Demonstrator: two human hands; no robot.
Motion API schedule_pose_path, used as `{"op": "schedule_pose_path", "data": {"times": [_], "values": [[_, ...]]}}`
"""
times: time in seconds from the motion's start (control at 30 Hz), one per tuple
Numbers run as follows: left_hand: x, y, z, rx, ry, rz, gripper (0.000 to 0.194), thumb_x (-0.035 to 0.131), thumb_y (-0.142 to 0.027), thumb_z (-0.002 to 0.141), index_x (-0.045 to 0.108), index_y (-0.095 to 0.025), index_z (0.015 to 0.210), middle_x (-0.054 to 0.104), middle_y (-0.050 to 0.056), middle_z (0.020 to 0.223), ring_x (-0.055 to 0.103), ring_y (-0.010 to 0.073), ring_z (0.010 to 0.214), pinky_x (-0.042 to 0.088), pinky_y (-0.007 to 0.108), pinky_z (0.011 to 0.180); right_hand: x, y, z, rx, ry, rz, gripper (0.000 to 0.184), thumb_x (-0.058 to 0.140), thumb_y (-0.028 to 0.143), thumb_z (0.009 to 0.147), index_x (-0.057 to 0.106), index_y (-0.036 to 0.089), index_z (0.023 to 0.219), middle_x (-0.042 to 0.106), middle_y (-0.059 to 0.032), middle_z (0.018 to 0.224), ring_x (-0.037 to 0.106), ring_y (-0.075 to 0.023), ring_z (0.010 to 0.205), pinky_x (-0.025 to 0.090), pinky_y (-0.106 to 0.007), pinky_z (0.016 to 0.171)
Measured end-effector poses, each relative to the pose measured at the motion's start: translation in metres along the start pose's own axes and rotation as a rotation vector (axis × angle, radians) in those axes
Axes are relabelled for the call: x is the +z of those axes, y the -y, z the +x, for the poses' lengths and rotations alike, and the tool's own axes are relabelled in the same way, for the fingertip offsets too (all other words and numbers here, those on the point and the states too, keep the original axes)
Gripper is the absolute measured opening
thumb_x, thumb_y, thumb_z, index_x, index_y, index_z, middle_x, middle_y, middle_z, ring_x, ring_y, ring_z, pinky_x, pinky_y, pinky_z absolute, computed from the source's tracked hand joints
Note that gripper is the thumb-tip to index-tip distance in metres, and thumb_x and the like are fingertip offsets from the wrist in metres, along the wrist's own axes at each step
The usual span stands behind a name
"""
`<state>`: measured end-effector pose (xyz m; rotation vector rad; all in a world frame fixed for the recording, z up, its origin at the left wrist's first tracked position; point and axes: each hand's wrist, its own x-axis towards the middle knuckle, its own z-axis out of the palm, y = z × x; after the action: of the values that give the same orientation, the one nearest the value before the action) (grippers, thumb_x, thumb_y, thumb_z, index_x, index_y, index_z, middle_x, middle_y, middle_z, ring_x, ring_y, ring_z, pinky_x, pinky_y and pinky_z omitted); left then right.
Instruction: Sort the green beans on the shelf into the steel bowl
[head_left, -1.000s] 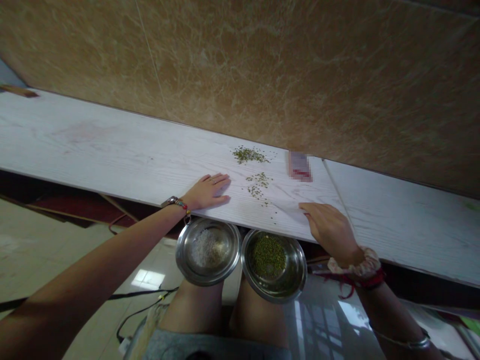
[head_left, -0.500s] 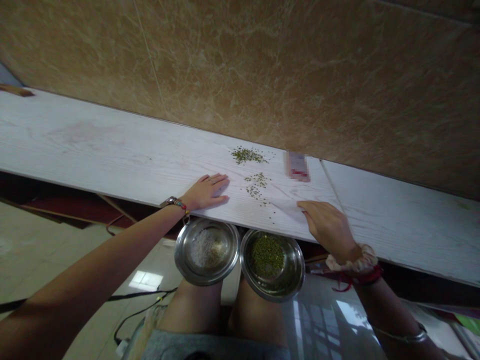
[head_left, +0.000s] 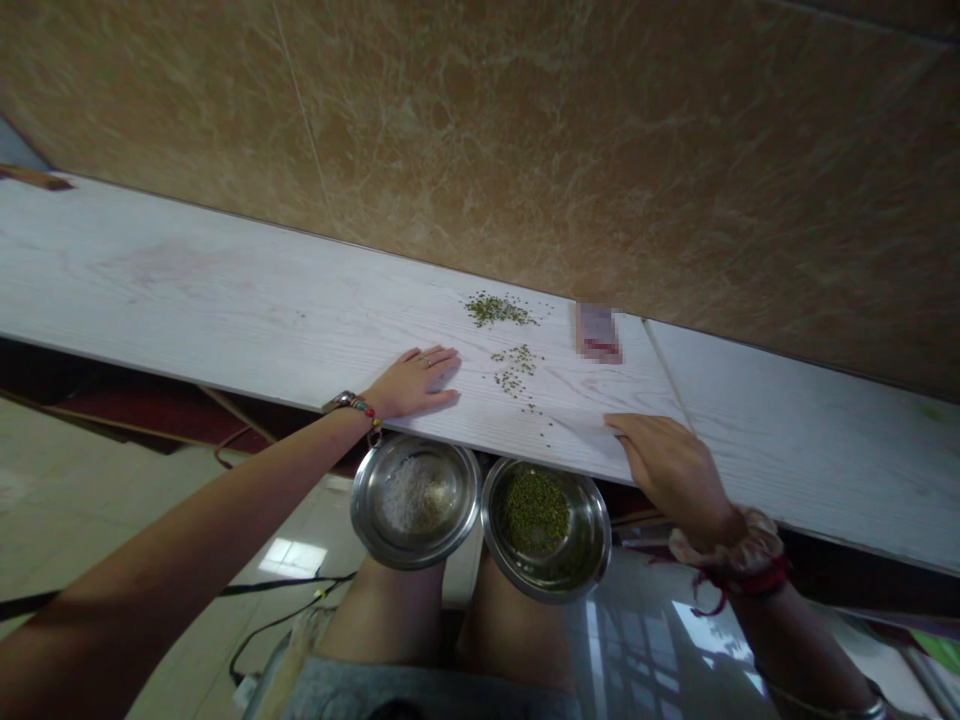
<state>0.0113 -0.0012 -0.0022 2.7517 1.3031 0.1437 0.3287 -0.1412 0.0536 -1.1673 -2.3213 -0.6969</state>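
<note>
My left hand (head_left: 416,381) lies flat and open on the white wooden board (head_left: 225,300), fingers stretched toward a scatter of green beans (head_left: 516,366). A second small pile of green beans (head_left: 495,309) lies farther back. My right hand (head_left: 664,462) rests palm down at the board's near edge, fingers together and pointing left, holding nothing that I can see. On my knees sit two steel bowls: the left bowl (head_left: 415,501) holds white grains, the right bowl (head_left: 547,525) holds green beans.
A small blurred pink-and-red object (head_left: 598,332) lies on the board behind my right hand. A brown marbled wall rises behind the board. Black cables (head_left: 285,605) run over the tiled floor at my left.
My right hand has slid slightly back toward the board's near edge and to the right. My left hand has stayed still.
</note>
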Motion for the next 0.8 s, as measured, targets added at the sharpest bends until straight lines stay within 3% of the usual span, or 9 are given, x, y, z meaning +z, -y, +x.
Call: {"op": "schedule_pose_path", "data": {"times": [0.3, 0.57, 0.8], "values": [[-0.001, -0.001, -0.001, 0.006, -0.007, 0.009, 0.058, 0.037, -0.052, 0.089, 0.035, -0.02, 0.137, 0.034, 0.007, 0.147, 0.03, 0.0226, 0.135, 0.021, 0.039, 0.109, -0.003, 0.006, 0.004, -0.003, 0.009, 0.03, 0.021, 0.045, 0.006, 0.084, 0.061, 0.016, 0.094, 0.072, -0.0049, 0.08, 0.065, -0.0174, 0.074, 0.05, -0.03, 0.069], [-0.001, -0.002, -0.002, 0.022, -0.017, 0.022, 0.055, 0.037, -0.049, 0.089, 0.039, -0.018, 0.134, 0.036, 0.009, 0.147, 0.031, 0.0231, 0.135, 0.021, 0.039, 0.109, 0.009, 0.004, 0.011, 0.026, 0.014, -0.034, 0.025, 0.043, 0.005, 0.083, 0.062, 0.016, 0.095, 0.071, -0.0056, 0.083, 0.065, -0.0183, 0.075, 0.049, -0.032, 0.072], [0.0, 0.0, -0.002, 0.029, -0.032, 0.013, 0.056, 0.037, -0.052, 0.088, 0.041, -0.017, 0.132, 0.037, 0.009, 0.146, 0.033, 0.0236, 0.134, 0.024, 0.039, 0.108, 0.019, 0.004, 0.032, -0.06, -0.004, -0.078, 0.025, 0.042, 0.002, 0.082, 0.062, 0.014, 0.09, 0.071, -0.0068, 0.079, 0.063, -0.0174, 0.07, 0.047, -0.029, 0.065]]}}
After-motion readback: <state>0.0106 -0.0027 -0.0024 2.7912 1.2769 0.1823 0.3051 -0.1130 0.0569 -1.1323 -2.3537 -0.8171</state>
